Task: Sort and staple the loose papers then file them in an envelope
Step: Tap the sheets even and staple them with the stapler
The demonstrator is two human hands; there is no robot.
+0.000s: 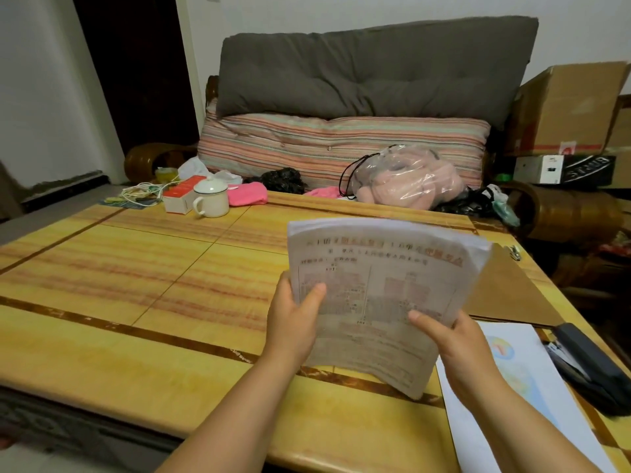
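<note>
Nearest the camera, both forearms reached in from the bottom edge over the table (143, 291). The left hand (295, 320) gripped the left edge of the papers (379, 302), thumb on the printed face and fingers hidden behind. The right hand (454, 339) held the lower right edge the same way, thumb on top, fingers curled under. The papers were lifted clear of the table as one thick, slightly fanned stack, tilted toward the viewer, with edges not squared at the upper right. To the near right lay a white sheet (505, 363) flat on the table, and just beside it, at the right edge, a black stapler (587, 367), untouched. Beyond the sheet lay a brown envelope (508, 291), flat, partly hidden by the stack; a small metal clip (514, 252) lay near its far corner. At the far left of the table stood a white mug (211, 199). By judgement, the sorting step was in hand: the stack was gathered but not stapled. The next move would call for aligning the edges, then freeing the right hand to reach the stapler.
</note>
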